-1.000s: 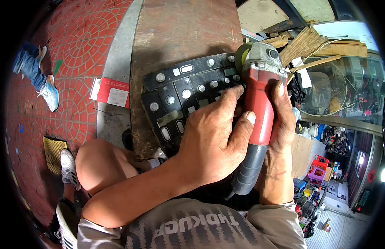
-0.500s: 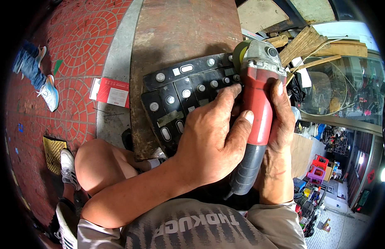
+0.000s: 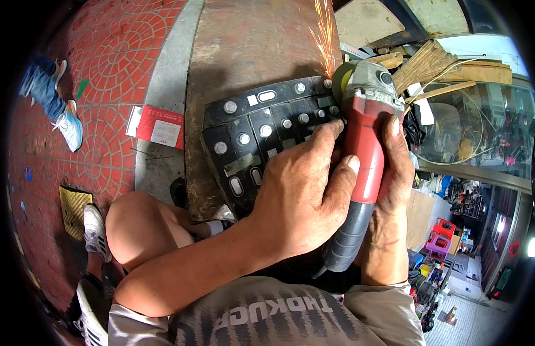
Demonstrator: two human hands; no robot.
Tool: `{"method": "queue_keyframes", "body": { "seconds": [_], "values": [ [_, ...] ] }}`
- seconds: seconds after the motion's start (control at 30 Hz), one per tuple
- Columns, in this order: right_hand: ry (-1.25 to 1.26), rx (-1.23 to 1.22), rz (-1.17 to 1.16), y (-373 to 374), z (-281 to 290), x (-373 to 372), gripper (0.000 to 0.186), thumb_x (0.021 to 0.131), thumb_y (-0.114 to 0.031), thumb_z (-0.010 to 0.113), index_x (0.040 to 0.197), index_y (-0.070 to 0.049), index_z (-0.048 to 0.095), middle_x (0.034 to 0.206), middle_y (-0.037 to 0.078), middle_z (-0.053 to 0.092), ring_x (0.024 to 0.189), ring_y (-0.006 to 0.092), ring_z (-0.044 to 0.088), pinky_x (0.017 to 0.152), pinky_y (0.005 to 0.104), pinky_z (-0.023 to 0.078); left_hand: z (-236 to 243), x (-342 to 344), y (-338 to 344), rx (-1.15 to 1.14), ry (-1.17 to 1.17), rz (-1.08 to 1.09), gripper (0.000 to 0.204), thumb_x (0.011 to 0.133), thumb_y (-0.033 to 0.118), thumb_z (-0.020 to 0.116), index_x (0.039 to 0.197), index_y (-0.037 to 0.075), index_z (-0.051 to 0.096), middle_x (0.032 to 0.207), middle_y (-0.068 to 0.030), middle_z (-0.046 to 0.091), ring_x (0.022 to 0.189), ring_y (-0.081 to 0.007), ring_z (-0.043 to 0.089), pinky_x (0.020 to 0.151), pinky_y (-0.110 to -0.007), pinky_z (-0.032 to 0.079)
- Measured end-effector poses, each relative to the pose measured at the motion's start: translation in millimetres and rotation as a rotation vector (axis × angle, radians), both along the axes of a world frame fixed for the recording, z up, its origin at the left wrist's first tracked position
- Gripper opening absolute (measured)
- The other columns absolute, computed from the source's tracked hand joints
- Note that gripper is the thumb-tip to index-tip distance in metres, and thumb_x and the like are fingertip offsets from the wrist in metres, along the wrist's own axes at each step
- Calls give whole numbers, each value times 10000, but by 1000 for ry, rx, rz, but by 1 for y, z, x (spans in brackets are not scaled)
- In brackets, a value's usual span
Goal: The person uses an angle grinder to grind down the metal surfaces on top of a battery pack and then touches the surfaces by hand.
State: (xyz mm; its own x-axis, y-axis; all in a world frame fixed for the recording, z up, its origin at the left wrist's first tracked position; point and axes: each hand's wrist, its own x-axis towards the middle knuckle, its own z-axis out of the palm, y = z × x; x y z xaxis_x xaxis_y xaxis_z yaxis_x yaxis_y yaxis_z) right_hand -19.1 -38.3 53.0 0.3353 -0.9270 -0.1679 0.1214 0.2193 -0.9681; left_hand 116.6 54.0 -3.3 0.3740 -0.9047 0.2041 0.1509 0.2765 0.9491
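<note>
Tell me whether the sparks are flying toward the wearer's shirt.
No, the orange sparks stream from beside the grinder toward the picture's top, away from the shirt.

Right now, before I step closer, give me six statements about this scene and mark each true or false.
1. Orange sparks streak up beside the disc of the angle grinder. True.
2. The thumb of the left hand rests against the grinder's body. True.
3. The grinder's body is blue. False: it is red, with a dark rear section.
4. The black studded piece lies on the brown worktop. True.
5. The right hand is off the grinder. False: it holds it.
6. The red-and-white package lies right of the worktop. False: it lies left.
</note>
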Motion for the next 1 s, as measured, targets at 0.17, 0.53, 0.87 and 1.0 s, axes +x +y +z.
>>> {"method": "queue_keyframes", "body": {
  "seconds": [0.17, 0.53, 0.87, 1.0],
  "values": [
    [16, -13, 4, 1, 2, 3, 703, 1178, -348, 794, 1741, -19, 534, 1519, 164, 759, 1318, 250, 774, 1171, 408, 626, -3, -3, 0, -29, 5, 39, 403, 1129, 75, 747, 1452, -148, 657, 1004, -346, 805, 909, -512, 848, 804, -530, 681],
    [12, 15, -12, -4, -4, -8, 650, 1197, -420, 733, 1658, 10, 576, 1354, 196, 783, 1109, 277, 799, 984, 410, 670, -1, -4, -2, -30, 60, 7, 402, 1129, 75, 767, 1453, -138, 663, 994, -319, 817, 884, -467, 861, 784, -487, 678],
    [5, 37, 15, -3, 0, -6, 635, 1196, -330, 754, 1715, -27, 547, 1502, 155, 752, 1307, 240, 768, 1148, 395, 630, -2, -3, -2, -26, 25, 18, 404, 1132, 102, 757, 1436, -148, 671, 980, -334, 811, 883, -500, 850, 783, -526, 677],
    [11, 39, 17, -3, -1, -5, 670, 1193, -325, 760, 1746, -30, 525, 1520, 151, 744, 1311, 239, 762, 1145, 396, 630, -2, -2, -2, -5, 15, 13, 400, 1131, 98, 757, 1432, -152, 672, 969, -330, 809, 876, -492, 853, 774, -523, 674]
  ]
}}
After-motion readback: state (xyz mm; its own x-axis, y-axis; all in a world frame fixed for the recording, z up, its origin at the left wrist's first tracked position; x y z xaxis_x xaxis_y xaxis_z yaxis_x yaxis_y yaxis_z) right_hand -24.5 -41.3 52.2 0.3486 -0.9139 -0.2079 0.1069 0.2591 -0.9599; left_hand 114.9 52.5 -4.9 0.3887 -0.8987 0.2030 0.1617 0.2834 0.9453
